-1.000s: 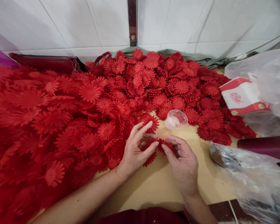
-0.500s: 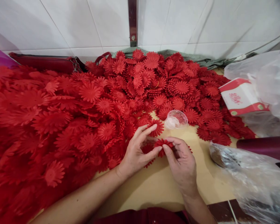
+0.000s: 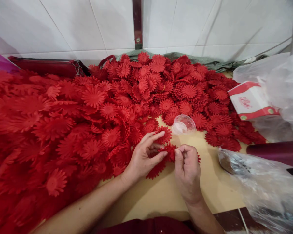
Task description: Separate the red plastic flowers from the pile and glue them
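A large heap of red flower pieces (image 3: pixel 92 97) covers the left and back of the wooden table (image 3: pixel 161 191). My left hand (image 3: pixel 144 157) and my right hand (image 3: pixel 187 169) meet at the heap's near edge. Both pinch a small red flower piece (image 3: pixel 169 151) between thumb and fingers. A larger red flower piece (image 3: pixel 156 169) lies under my left fingers on the table. My left index finger rests on another flower (image 3: pixel 164 134). Just beyond the hands sits a small clear plastic cup (image 3: pixel 184 124).
A white and red carton (image 3: pixel 252 100) rests among clear plastic bags (image 3: pixel 263 185) on the right. A dark red roll (image 3: pixel 275 151) lies at the right edge. A dark red handbag (image 3: pixel 48 66) lies along the tiled wall at the back left.
My right hand has turned and curled its fingers tighter over the small flower piece, lifting it slightly. My left hand stays put, its fingers closing on the same piece.
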